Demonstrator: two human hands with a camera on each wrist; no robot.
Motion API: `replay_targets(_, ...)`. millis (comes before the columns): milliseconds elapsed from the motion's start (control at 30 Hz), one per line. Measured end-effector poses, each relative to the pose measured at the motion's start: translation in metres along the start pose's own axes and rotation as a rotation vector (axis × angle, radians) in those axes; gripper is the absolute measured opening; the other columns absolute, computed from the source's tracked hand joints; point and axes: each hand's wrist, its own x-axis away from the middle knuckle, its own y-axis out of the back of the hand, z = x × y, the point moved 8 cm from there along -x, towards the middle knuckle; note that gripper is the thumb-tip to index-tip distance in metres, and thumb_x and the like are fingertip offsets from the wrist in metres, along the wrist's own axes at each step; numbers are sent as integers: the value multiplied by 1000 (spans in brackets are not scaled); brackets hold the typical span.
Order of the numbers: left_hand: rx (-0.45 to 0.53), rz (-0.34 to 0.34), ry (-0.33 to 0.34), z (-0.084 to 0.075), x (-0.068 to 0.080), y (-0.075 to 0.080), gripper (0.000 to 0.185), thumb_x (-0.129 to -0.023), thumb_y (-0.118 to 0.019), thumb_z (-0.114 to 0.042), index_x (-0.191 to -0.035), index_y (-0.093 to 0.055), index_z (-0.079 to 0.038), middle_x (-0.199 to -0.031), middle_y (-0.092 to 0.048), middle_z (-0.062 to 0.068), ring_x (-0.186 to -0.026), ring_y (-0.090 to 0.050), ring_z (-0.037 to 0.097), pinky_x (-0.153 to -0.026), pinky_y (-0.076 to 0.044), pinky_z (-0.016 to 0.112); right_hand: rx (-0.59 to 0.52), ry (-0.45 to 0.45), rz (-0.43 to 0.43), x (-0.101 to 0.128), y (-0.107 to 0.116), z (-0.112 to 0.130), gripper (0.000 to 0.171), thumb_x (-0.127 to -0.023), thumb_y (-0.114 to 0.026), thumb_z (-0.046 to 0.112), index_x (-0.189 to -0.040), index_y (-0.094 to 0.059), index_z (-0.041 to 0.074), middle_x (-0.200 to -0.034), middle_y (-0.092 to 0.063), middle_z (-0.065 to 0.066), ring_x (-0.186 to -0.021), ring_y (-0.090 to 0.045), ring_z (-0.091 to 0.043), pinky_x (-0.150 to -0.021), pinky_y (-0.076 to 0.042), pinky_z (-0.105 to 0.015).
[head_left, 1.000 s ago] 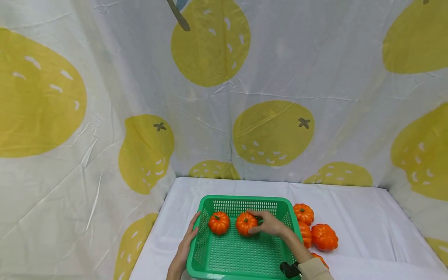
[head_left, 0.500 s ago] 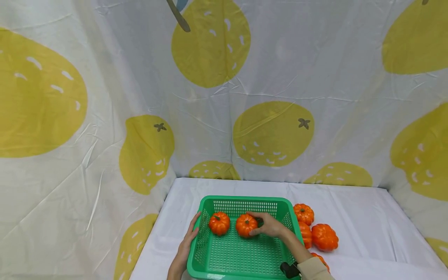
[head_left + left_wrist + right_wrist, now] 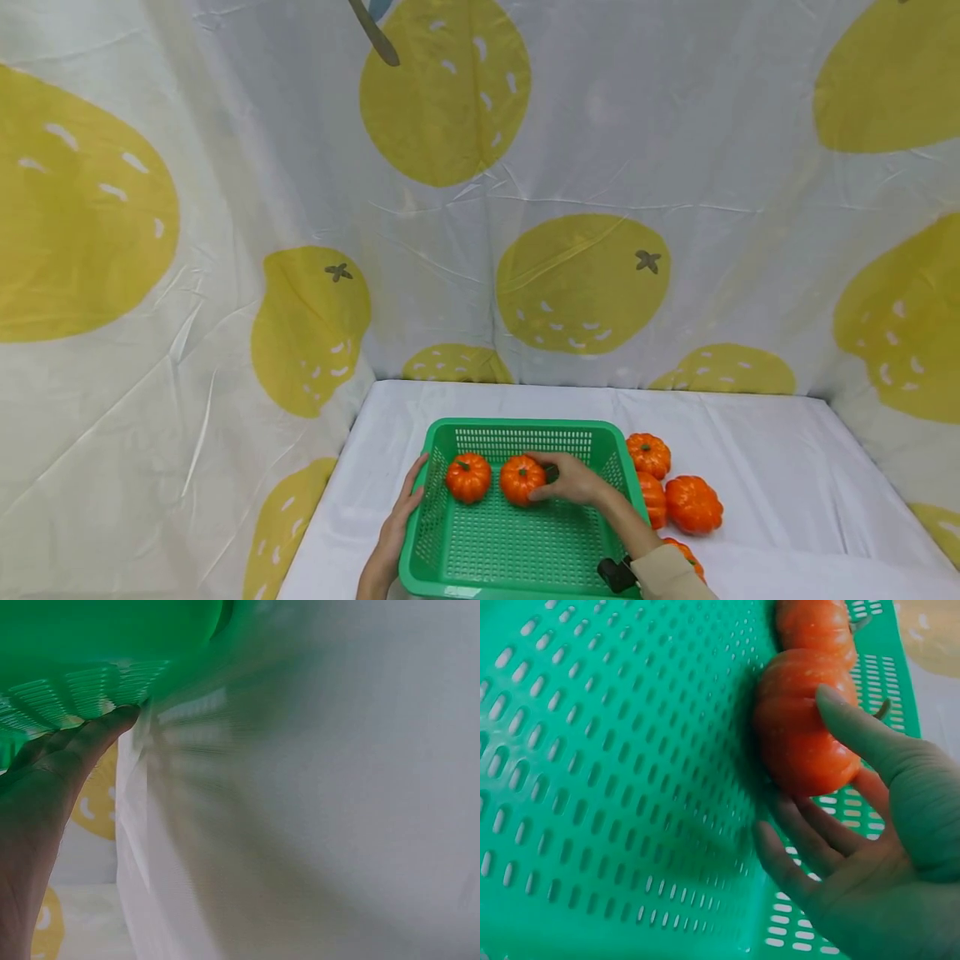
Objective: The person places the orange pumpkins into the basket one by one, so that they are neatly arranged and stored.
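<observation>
Head view, item by item: your right hand [image 3: 572,480] reaches into the green basket [image 3: 517,553] and curls thumb and fingers round a small orange pumpkin [image 3: 522,480] that sits on the basket floor toward the far wall. A second pumpkin [image 3: 468,477] stands just to its left inside the same basket, close beside it; whether the two touch you cannot tell from this angle. Your left hand [image 3: 400,515] lies along the outside of the basket's left wall, fingers straight and pressed flat against the mesh, gripping nothing.

Right wrist view: the held pumpkin [image 3: 804,735] rests on the perforated floor, your thumb laid over its upper side and your fingers [image 3: 810,831] tucked beneath and behind it; the other pumpkin [image 3: 816,628] shows just beyond, seemingly in contact with it.

Left wrist view: blurred; your left hand [image 3: 45,795] shows with a fingertip against the green basket [image 3: 90,667] wall, white cloth alongside.

Outside the basket, on the white tablecloth [image 3: 780,467] to the right: one loose pumpkin at the far corner [image 3: 649,455], one against the basket's right wall [image 3: 652,498], one larger pumpkin [image 3: 693,504] just right of that, and one partly hidden behind your beige sleeve [image 3: 669,578]. Backdrop: a white sheet printed with yellow fruit [image 3: 583,282]
</observation>
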Motion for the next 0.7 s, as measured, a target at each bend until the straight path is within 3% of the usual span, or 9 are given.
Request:
replay_targets(233, 5, 24, -2, 0, -1, -2, 54, -114, -25, -43, -166, -14, -38, -176, 0, 2, -158, -8, 30, -122, -20, 47, 3, -16, 7, -6, -2, 0, 74, -86, -85, 12, -149, -51, -3, -134, -64, -28, -108, -66, -34, -80, -56, -33)
replay_targets(500, -10, 23, 2, 1, 1, 0, 54, -114, -24, -43, -166, -13, -38, -176, -1, 2, -150, -20, 11, -120, -22, 45, -10, 4, 8, -4, -4, 5, 75, -86, -85, 12, -150, -50, -4, -131, -63, -30, -107, -66, -35, -83, -56, -32)
replay_targets(700, -8, 25, 1, 0, 0, 0, 53, -114, -25, -43, -166, -14, -38, -176, -1, 2, -151, -19, 11, -121, -21, 45, -34, 20, -2, -3, -1, 7, 70, -86, -83, 7, -147, -52, -7, -129, -62, -32, -104, -67, -40, -79, -57, -30)
